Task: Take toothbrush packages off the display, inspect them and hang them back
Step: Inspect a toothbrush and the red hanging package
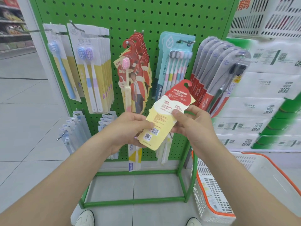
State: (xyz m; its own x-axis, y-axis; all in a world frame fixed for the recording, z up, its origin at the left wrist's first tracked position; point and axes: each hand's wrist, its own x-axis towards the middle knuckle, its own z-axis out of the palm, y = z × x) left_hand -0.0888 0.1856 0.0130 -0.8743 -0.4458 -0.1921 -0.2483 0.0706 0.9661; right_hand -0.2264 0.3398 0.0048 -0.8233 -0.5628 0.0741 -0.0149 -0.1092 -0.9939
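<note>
I hold a red and cream toothbrush package (164,118) in front of the green pegboard display (130,17), its printed back with barcode facing me and its hook end tilted up to the right. My left hand (130,128) grips its lower left edge. My right hand (190,123) pinches its right side with the thumb on the card. Several matching red packages (135,75) hang on a hook in the middle of the board.
Blue and yellow packs (91,69) hang at left, a teal multipack (172,66) and red Colgate packs (216,75) at right. Small packs (73,129) hang low left. A white basket with orange rim (244,185) sits at lower right, stacked tissue packs (263,101) behind it.
</note>
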